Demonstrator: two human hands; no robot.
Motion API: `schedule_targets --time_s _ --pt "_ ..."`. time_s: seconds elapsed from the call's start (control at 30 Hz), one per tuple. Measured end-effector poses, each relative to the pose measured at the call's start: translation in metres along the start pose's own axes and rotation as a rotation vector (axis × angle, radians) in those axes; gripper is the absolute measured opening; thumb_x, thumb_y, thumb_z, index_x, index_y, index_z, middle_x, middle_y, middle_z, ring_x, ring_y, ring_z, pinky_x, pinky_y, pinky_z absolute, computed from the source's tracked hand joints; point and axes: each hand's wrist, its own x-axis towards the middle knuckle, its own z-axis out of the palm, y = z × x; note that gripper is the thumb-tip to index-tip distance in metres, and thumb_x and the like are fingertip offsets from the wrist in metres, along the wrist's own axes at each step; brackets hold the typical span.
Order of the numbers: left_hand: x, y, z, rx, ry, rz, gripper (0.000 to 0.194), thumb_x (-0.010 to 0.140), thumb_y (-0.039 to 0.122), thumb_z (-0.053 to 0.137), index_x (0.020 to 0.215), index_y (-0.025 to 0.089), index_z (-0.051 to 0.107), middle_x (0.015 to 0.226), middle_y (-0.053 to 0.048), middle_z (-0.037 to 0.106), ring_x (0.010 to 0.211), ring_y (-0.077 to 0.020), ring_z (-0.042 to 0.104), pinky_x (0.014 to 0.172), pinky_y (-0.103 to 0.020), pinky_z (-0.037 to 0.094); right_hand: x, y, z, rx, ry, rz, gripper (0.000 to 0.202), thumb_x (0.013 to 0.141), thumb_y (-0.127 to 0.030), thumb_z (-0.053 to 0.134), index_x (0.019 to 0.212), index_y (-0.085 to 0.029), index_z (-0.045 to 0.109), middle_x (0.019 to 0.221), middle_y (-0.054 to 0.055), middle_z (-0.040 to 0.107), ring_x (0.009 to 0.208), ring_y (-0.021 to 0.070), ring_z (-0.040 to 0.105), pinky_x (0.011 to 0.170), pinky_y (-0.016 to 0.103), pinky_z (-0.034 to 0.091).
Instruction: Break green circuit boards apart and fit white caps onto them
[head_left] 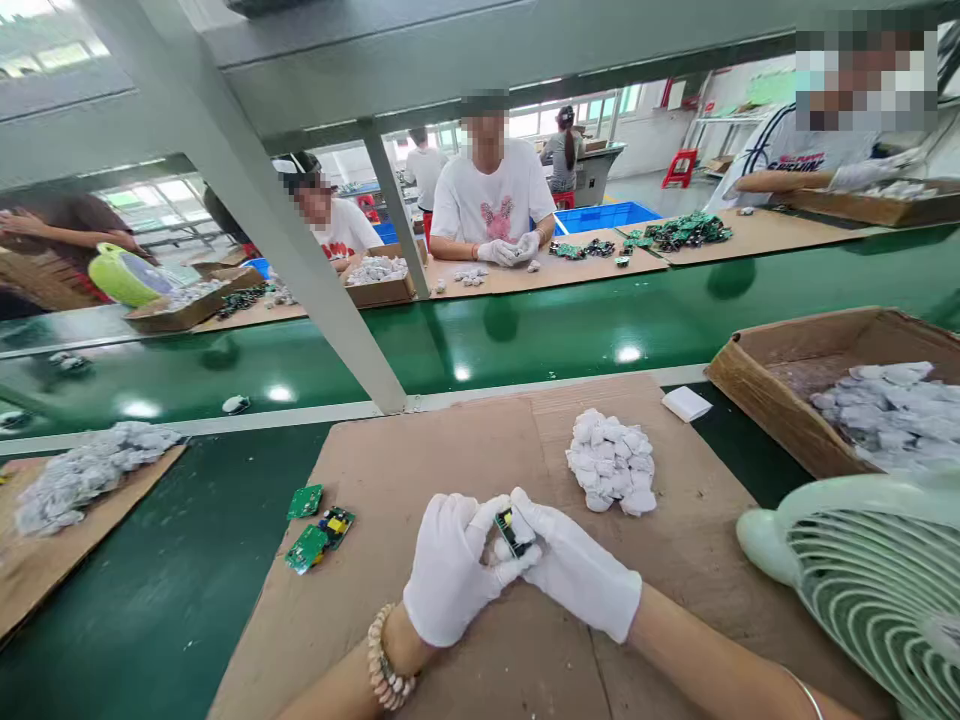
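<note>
My left hand (454, 565), in a white glove, is closed on one side of a small circuit board (514, 533) with dark and yellow parts. My right hand (566, 555), also gloved, grips the same board from the other side, and a white piece shows against it between the fingers. Both hands are above the cardboard sheet (420, 450). Left of them lie several green circuit boards (306, 548), one with yellow and black parts. Beyond my right hand is a heap of small white-wrapped pieces (611, 462).
A cardboard box (795, 400) of white pieces stands at the right, with a pale green fan (870, 580) in front. A small white block (686, 404) lies near the box. A slanted metal post (300, 230) rises at the left. Co-workers sit across the green conveyor (555, 340).
</note>
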Motion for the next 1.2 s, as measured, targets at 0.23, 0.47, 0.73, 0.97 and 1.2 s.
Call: schedule_targets --time_s 0.23,0.47,0.73,0.97,1.2 --pt "0.001 0.0 -0.001 0.028 0.022 0.007 0.033 0.075 0.047 0.06 0.088 0.017 0.057 0.061 -0.001 0.051 0.056 -0.0167 0.041 0.056 -0.029 0.03 0.001 0.008 0.001 -0.008 -0.084 -0.127 0.027 0.078 -0.042 0.063 0.081 -0.015 0.061 0.076 0.001 0.055 0.07 0.011 0.048 0.071 0.025 0.04" --pt "0.0 0.0 -0.002 -0.023 0.056 0.021 0.032 0.076 0.045 0.059 0.091 0.017 0.055 0.061 -0.001 0.05 0.056 -0.0162 0.038 0.055 -0.029 0.029 0.0 0.005 0.006 -0.001 -0.099 -0.068 0.028 0.079 -0.045 0.058 0.083 -0.018 0.062 0.079 0.001 0.056 0.076 0.0129 0.051 0.079 0.027 0.04" --pt "-0.002 0.001 0.0 0.035 0.053 0.129 0.034 0.077 0.044 0.058 0.094 0.014 0.055 0.058 -0.001 0.047 0.054 -0.0164 0.036 0.054 -0.03 0.027 -0.002 0.005 -0.001 -0.045 -0.086 -0.115 0.025 0.075 -0.036 0.066 0.087 -0.014 0.064 0.079 0.003 0.059 0.073 0.0124 0.053 0.073 0.026 0.043" --pt "-0.004 -0.002 -0.001 -0.029 0.111 0.101 0.035 0.078 0.043 0.057 0.101 0.016 0.052 0.059 0.0 0.044 0.055 -0.0163 0.038 0.055 -0.028 0.029 -0.004 -0.001 0.007 0.631 -0.043 0.152 0.023 0.085 -0.023 0.053 0.091 -0.006 0.068 0.081 0.005 0.07 0.074 0.011 0.06 0.068 0.021 0.049" --pt "-0.004 -0.004 0.001 -0.115 0.118 -0.007 0.037 0.073 0.038 0.064 0.102 0.018 0.053 0.065 0.0 0.047 0.06 -0.016 0.042 0.059 -0.029 0.034 -0.007 -0.001 0.008 0.03 -0.043 -0.145 0.03 0.078 -0.024 0.065 0.105 -0.011 0.064 0.072 0.002 0.064 0.068 0.0122 0.06 0.067 0.023 0.047"
